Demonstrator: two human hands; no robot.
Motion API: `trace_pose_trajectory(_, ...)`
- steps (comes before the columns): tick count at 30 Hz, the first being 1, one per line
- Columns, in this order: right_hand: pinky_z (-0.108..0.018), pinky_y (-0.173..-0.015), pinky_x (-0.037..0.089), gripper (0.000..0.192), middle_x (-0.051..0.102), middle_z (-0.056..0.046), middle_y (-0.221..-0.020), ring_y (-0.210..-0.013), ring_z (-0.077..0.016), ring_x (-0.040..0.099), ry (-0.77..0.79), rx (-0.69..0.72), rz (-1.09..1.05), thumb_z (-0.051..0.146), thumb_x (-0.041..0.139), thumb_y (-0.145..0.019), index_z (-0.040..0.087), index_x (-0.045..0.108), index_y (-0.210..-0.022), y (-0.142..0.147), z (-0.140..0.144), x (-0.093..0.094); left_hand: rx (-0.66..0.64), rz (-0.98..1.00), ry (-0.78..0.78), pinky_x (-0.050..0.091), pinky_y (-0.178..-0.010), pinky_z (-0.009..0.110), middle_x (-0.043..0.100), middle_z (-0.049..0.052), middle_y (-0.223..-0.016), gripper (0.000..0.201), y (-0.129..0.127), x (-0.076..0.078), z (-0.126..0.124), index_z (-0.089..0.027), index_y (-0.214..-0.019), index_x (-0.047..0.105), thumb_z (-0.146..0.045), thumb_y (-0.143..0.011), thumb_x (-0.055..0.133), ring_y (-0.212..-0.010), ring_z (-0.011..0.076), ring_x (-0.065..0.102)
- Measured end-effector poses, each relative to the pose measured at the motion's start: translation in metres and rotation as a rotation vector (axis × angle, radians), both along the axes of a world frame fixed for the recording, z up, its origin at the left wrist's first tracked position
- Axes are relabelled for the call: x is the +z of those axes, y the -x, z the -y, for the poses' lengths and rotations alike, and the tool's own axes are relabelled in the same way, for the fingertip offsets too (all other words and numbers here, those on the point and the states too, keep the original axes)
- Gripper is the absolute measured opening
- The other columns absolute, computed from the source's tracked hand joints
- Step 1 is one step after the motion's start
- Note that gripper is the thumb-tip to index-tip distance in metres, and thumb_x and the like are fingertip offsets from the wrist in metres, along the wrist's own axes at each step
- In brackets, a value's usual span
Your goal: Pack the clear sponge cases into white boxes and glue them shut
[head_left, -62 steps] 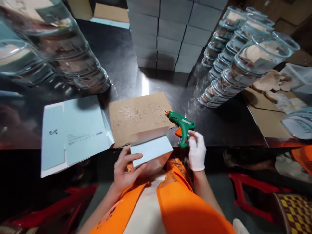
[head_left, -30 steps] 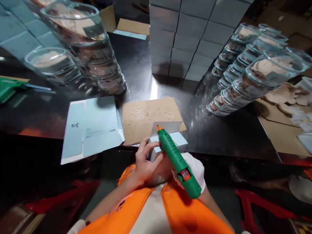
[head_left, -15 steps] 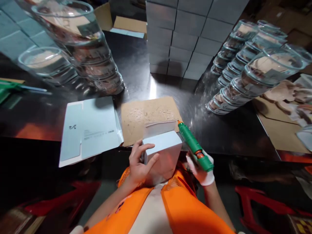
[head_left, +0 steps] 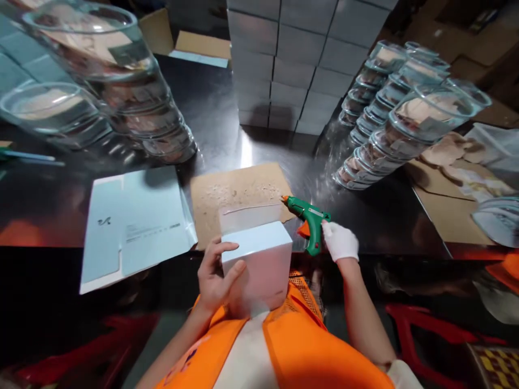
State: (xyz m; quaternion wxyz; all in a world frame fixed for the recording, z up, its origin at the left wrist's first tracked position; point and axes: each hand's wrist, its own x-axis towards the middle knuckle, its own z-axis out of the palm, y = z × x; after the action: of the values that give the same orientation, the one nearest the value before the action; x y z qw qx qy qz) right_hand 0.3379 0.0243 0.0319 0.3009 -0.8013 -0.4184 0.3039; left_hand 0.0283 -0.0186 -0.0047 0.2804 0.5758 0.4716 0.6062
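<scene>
My bare left hand (head_left: 218, 275) grips the left side of a white box (head_left: 259, 270), thumb on its near face and fingers by the top edge. The box leans upright against my body at the table's edge. Its raised flap (head_left: 249, 216) lies over a cardboard sheet (head_left: 239, 186), with a thin pale line along the far edge. At the box's right, my white-gloved right hand (head_left: 341, 241) has its fingertips closed on the rear end of a green glue gun (head_left: 310, 213). The gun is turned sideways, its orange nozzle near the flap's right corner.
A flat, pale blue folded carton (head_left: 141, 216) lies left of the cardboard. Stacks of clear round containers stand left (head_left: 158, 119) and right (head_left: 381, 143). A wall of stacked white boxes (head_left: 279, 70) rises behind. Red stools (head_left: 421, 340) flank me below the dark metal table (head_left: 211, 108).
The glue gun has turned from lengthwise to sideways, its handle now toward me. My right hand has moved up to its rear end. The left hand still holds the box.
</scene>
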Motion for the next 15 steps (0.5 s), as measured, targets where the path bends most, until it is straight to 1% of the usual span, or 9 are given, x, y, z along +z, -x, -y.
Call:
trace_pose_trajectory(2, -0.030, -0.072, 0.058, 0.037, 0.078, -0.007, -0.079, -0.080, -0.0227, 0.074, -0.177, 0.000, -0.053, 0.056, 0.071, -0.087, 0.019, 0.078, -0.087, 0.012, 0.005, 0.011, -0.040, -0.011, 0.010, 0.057, -0.079, 0.031, 0.072, 0.006, -0.105, 0.030, -0.003, 0.000, -0.001, -0.023, -0.098, 0.075, -0.051, -0.086, 0.080, -0.099, 0.0226, 0.069)
trace_pose_trajectory(4, -0.033, -0.079, 0.060, 0.043, 0.081, -0.006, -0.098, -0.090, -0.0233, 0.075, -0.302, 0.123, -0.277, 0.053, 0.079, -0.080, 0.021, 0.079, -0.108, 0.033, 0.007, 0.020, -0.099, -0.028, 0.010, 0.059, -0.083, 0.035, 0.073, 0.006, -0.100, 0.031, -0.006, -0.001, -0.002, -0.024, -0.097, 0.075, -0.053, -0.086, 0.079, -0.104, 0.0256, 0.070)
trace_pose_trajectory(6, -0.036, -0.083, 0.062, 0.053, 0.081, -0.007, -0.107, -0.093, -0.0244, 0.076, -0.263, 0.301, -0.581, 0.050, 0.085, -0.074, 0.020, 0.077, -0.117, 0.056, 0.004, 0.022, -0.143, -0.040, -0.007, 0.058, -0.094, 0.040, 0.073, 0.007, -0.098, 0.029, -0.009, -0.002, -0.001, -0.025, -0.097, 0.075, -0.052, -0.088, 0.077, -0.115, 0.0294, 0.068)
trace_pose_trajectory(7, -0.038, -0.085, 0.063, 0.055, 0.081, -0.007, -0.109, -0.092, -0.0245, 0.077, -0.219, 0.354, -0.705, 0.048, 0.087, -0.072, 0.020, 0.076, -0.118, 0.065, 0.002, 0.021, -0.155, -0.037, -0.010, 0.057, -0.100, 0.043, 0.074, 0.008, -0.103, 0.028, -0.010, -0.002, -0.001, -0.024, -0.097, 0.075, -0.051, -0.089, 0.076, -0.124, 0.0315, 0.066)
trace_pose_trajectory(9, -0.040, -0.088, 0.063, 0.056, 0.081, -0.006, -0.109, -0.091, -0.0244, 0.077, -0.202, 0.358, -0.847, 0.048, 0.090, -0.071, 0.021, 0.075, -0.118, 0.073, 0.001, 0.015, -0.165, -0.012, -0.001, 0.053, -0.109, 0.047, 0.072, 0.012, -0.121, 0.027, -0.013, -0.004, -0.001, -0.024, -0.096, 0.073, -0.050, -0.091, 0.075, -0.136, 0.0348, 0.061)
trace_pose_trajectory(11, -0.042, -0.094, 0.062, 0.055, 0.080, -0.007, -0.112, -0.097, -0.0259, 0.077, -0.284, 0.388, -0.852, 0.060, 0.087, -0.076, 0.022, 0.076, -0.113, 0.069, 0.003, 0.007, -0.177, 0.083, -0.016, 0.053, -0.110, 0.049, 0.069, 0.013, -0.132, 0.029, -0.014, -0.006, -0.003, -0.025, -0.106, 0.070, -0.049, -0.091, 0.077, -0.135, 0.0345, 0.064)
trace_pose_trajectory(12, -0.043, -0.099, 0.060, 0.058, 0.079, -0.008, -0.115, -0.104, -0.0280, 0.076, -0.339, 0.476, -0.819, 0.069, 0.083, -0.077, 0.021, 0.078, -0.109, 0.064, 0.005, 0.005, -0.197, 0.153, -0.044, 0.054, -0.109, 0.049, 0.070, 0.011, -0.130, 0.034, -0.015, -0.007, -0.005, -0.029, -0.118, 0.066, -0.046, -0.091, 0.077, -0.131, 0.0324, 0.067)
trace_pose_trajectory(14, -0.046, -0.110, 0.054, 0.072, 0.076, -0.013, -0.128, -0.124, -0.0333, 0.070, -0.430, 0.755, -0.730, 0.085, 0.074, -0.076, 0.020, 0.081, -0.106, 0.052, 0.011, 0.004, -0.255, 0.263, -0.135, 0.057, -0.106, 0.049, 0.070, 0.004, -0.120, 0.054, -0.013, -0.010, -0.009, -0.040, -0.140, 0.052, -0.040, -0.092, 0.078, -0.122, 0.0272, 0.072)
trace_pose_trajectory(15, -0.048, -0.115, 0.050, 0.077, 0.072, -0.014, -0.137, -0.133, -0.0352, 0.065, -0.465, 0.890, -0.679, 0.088, 0.072, -0.074, 0.021, 0.081, -0.111, 0.047, 0.014, 0.006, -0.287, 0.280, -0.175, 0.057, -0.106, 0.048, 0.069, 0.002, -0.117, 0.057, -0.012, -0.010, -0.010, -0.043, -0.143, 0.049, -0.037, -0.093, 0.077, -0.120, 0.0251, 0.072)
